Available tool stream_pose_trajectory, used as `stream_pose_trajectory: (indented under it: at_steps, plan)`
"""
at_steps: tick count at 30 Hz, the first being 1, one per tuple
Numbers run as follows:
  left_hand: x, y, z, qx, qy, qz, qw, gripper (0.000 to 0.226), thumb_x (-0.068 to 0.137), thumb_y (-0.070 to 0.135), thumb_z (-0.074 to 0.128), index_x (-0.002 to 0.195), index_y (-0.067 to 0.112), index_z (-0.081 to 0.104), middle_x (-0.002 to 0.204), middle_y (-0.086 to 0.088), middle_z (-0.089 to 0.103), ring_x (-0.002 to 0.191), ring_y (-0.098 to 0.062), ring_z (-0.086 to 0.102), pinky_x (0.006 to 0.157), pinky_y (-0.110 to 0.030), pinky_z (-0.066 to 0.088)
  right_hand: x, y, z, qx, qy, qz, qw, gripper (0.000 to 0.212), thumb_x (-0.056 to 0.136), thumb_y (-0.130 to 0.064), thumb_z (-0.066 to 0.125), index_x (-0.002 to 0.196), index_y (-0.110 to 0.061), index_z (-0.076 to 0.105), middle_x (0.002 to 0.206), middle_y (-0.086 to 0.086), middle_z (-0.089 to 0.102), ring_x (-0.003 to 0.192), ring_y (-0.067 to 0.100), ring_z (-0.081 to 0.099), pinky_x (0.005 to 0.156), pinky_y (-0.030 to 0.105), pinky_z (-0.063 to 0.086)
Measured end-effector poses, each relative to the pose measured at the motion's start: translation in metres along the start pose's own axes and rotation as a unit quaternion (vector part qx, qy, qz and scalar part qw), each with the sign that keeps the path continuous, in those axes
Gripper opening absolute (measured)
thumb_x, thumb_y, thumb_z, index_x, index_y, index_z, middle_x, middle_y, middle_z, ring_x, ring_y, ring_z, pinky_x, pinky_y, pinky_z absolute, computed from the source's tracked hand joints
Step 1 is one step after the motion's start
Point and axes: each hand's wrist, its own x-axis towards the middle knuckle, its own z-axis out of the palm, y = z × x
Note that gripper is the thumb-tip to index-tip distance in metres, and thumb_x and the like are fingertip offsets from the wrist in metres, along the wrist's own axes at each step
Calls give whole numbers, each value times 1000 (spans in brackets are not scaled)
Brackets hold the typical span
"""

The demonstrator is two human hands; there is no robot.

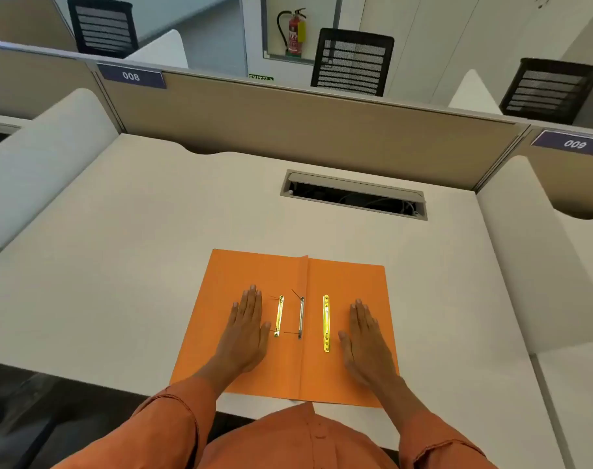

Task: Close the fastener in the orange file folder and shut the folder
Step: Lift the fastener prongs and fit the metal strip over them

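the orange paper file folder [288, 319] lies open and flat on the near edge of the off-white desk [136, 248]. three loose metal fastener strips lie inside: a gold strip [279, 315] on the left leaf, a silver pronged strip [301, 318] by the spine, a longer gold strip [326, 323] on the right leaf. the left hand [247, 328] and right hand [363, 336] press flat on the leaves, palms down, fingers together, holding nothing.

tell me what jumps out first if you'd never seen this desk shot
A bright orange file folder lies open near the front edge of the pale desk. The left hand and right hand rest flat on its two halves, with three slim metal fastener strips between them. A red fire extinguisher hangs far behind.
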Motion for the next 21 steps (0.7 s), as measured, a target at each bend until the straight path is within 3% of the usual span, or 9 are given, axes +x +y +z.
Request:
stream_pose_trajectory:
  at_steps: [17, 19, 21]
  plan:
    - [-8, 0, 11, 41, -58, -35, 997, 72, 109, 37, 22, 161, 6, -17, 171, -12, -22, 159, -29, -20, 131, -49, -5, -6, -3, 4, -49, -37, 15, 998, 78, 107, -52, 24, 162, -13, -16, 172, 3, -19, 159, 20, -16, 132, 42, -4]
    - [-6, -1, 9, 35, -67, -33, 997, 74, 109, 39, 24, 161, 6, -17, 171, -12, -22, 159, -28, -20, 130, -49, -6, -2, -6, 1, -36, -38, 25, 998, 76, 107, -51, 25, 164, -12, -7, 173, 4, -11, 161, 21, -9, 132, 42, -2]
    - [-3, -1, 4, 22, -65, -35, 997, 77, 109, 42, 32, 163, 7, -9, 173, -11, -15, 160, -28, -14, 131, -49, -3, 5, -10, -8, -16, -16, 32, 999, 68, 108, -48, 32, 163, -11, 16, 172, 7, 14, 160, 25, 12, 131, 42, 13]
